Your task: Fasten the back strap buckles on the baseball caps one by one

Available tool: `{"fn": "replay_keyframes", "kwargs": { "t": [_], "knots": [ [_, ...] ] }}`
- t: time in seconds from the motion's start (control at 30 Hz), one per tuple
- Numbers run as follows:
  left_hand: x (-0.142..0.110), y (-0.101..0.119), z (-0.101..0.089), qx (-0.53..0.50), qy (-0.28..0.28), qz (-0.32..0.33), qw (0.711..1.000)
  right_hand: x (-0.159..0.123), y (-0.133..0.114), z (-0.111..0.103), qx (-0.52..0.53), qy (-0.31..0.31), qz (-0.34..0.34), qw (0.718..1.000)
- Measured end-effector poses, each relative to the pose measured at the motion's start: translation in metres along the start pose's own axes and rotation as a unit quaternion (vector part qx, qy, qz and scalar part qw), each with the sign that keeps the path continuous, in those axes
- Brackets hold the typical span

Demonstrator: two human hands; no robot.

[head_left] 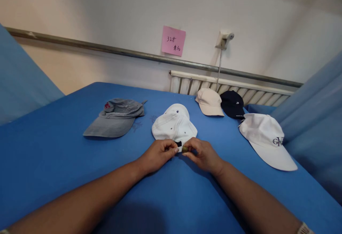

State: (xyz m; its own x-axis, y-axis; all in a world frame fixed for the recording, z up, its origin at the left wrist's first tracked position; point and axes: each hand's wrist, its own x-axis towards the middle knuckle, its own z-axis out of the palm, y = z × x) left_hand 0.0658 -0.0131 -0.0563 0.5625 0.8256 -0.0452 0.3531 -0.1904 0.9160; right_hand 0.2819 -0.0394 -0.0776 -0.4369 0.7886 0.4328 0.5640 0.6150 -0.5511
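Observation:
A white baseball cap [172,125] lies in the middle of the blue surface, its brim pointing away from me and its back opening toward me. My left hand [159,154] pinches the white end of the cap's back strap [180,149] between thumb and fingers. On the other side, my right hand [201,154] is closed on the same strap by its brass-coloured buckle [185,149]. The fingertips of both hands almost meet, and they partly hide the strap. Whether the strap runs through the buckle, I cannot tell.
A grey cap [114,116] rests at the left. Toward the back right are a beige cap [210,100] and a navy cap [232,103], with a white lettered cap [264,134] nearer. Behind the blue-covered table [66,148] stand a radiator [197,84] and a metal rail [128,53].

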Motion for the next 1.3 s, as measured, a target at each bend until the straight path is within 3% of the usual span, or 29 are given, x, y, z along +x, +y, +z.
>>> {"fn": "replay_keyframes", "kwargs": {
  "t": [0.17,0.57,1.03,1.3],
  "knots": [
    [-0.0015,0.0065,-0.0012,0.023,-0.001,-0.016,1.000,-0.0004,-0.0012,-0.0013,-0.005,-0.014,0.004,1.000],
    [-0.0028,0.0066,-0.0017,0.102,-0.001,0.022,0.995,-0.0008,-0.0055,-0.0014,-0.025,-0.051,-0.011,0.998],
    [-0.0032,0.0105,0.0014,0.060,0.026,0.013,0.998,0.0003,-0.0064,0.0020,-0.003,-0.021,-0.005,1.000],
    [-0.0008,0.0051,0.0012,0.059,0.031,0.000,0.998,-0.0020,-0.0066,0.0054,0.019,0.026,0.047,0.998]
  ]
}}
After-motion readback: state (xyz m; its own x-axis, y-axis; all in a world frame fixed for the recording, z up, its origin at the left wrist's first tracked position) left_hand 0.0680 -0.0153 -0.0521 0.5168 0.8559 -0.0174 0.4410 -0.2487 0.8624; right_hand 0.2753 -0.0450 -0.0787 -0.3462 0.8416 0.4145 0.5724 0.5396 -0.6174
